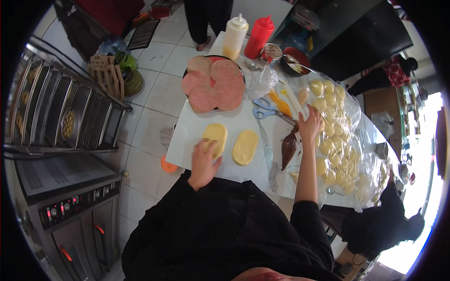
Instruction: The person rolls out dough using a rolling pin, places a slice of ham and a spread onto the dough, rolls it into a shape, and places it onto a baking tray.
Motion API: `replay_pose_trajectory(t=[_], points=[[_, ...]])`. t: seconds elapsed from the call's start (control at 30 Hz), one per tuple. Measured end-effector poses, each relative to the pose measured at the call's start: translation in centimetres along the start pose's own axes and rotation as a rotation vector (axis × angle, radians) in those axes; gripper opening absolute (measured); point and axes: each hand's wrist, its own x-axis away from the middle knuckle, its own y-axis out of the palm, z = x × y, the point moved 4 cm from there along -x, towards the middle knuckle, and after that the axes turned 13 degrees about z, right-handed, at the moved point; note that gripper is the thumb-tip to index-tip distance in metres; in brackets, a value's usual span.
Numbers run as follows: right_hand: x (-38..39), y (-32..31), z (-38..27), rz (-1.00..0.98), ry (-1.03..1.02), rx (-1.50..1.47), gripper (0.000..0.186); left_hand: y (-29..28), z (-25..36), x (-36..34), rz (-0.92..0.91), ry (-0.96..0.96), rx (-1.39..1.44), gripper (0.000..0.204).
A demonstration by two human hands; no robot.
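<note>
Fingers slightly spread, the left hand [205, 161] lies palm down over the near end of an oval of flattened dough [217, 133], pinching nothing visible. The right hand [311, 122] reaches to the left edge of the clear plastic sheet [355, 112] over the dough balls [336, 143]; its fingers are bent, and I cannot tell whether they pinch anything.

The oval under the left hand rests on the white table [187, 147], toward its near left part. Just to its right, and apart from it, lies a second dough oval [245, 147]. Beyond them, at the far left, round pink meat slices [228, 91] overlap on a round plate.

Between the second oval and the right forearm, a piping bag with dark brown filling [289, 150] lies with its tip toward the near side. Farther off are blue-handled scissors [265, 112] and an orange-yellow piece [281, 103] whose kind is unclear. At the far side stand a whitish squeeze bottle [235, 37] and, to its right, a red squeeze bottle [259, 38], then an opened tin [271, 54] and a dark bowl [296, 65].
</note>
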Motion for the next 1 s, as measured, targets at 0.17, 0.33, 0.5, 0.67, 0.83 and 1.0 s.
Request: replay_pose_trajectory(t=[0.17, 0.33, 0.5, 0.67, 0.83, 1.0], points=[[5.9, 0.1, -16.6, -0.741, -0.697, -0.765, 0.059, 0.9, -2.8, 1.9, -0.022, -0.175, -0.089, 0.085], [8.8, 3.9, -21.6, -0.71, -1.185, -0.757, 0.058, 3.1, -1.5, 0.3, -0.046, -0.181, -0.077, 0.087], [9.1, 6.9, -22.7, -1.053, -1.393, -0.564, 0.035, 3.6, -2.4, 0.1, 0.03, -0.186, -0.009, 0.074], [8.3, 5.8, -22.8, -0.955, -1.287, -0.836, 0.017, 2.6, -2.2, 0.2, 0.004, -0.252, 0.125, 0.046], [8.3, 6.8, -23.1, -0.996, -1.328, -0.749, 0.017, 3.3, -2.9, 0.0, 0.011, -0.214, 0.119, 0.049], [7.4, 5.2, -23.9, -0.971, -1.293, -0.801, 0.016, 2.8, -2.7, 0.4, -0.006, -0.212, 0.142, 0.048]])
